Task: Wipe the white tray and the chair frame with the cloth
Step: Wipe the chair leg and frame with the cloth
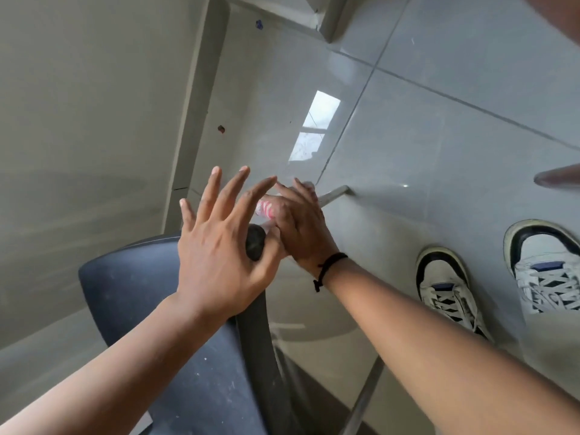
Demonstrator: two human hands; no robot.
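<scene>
The two forearms are entering from the bottom edge, nearest the camera, and converging over the dark chair seat (pixel 175 334). The left hand (pixel 219 246) is spreading its fingers wide and flat; its grip is released, grasping nothing, with the thumb resting just beside a black rounded end cap (pixel 255 246) on the chair. The right hand (pixel 301 227), wearing a black cord bracelet (pixel 326 268), is lying palm-down and its grip is closing on the cloth (pixel 266 209), a white piece with red marking, of which only a small part is showing ahead of the knuckles. The cloth is sitting directly under that grip and just beyond the end cap, pressed against a part of the chair that is mostly hidden.

A pale metal bar (pixel 334 193) of the chair frame is emerging just past the right fingertips, and a second metal leg (pixel 367 394) is running down below the right forearm. Two sneakers (pixel 448 287) are standing on the tiled floor (pixel 439 120), well to the right of the grip. The white tray is not identifiable in this view.

Judgement: the frame-wiping step is in hand. The next move is likely calling for the cloth to be drawn along the bar under steady pressure while the free left hand is steadying the chair.
</scene>
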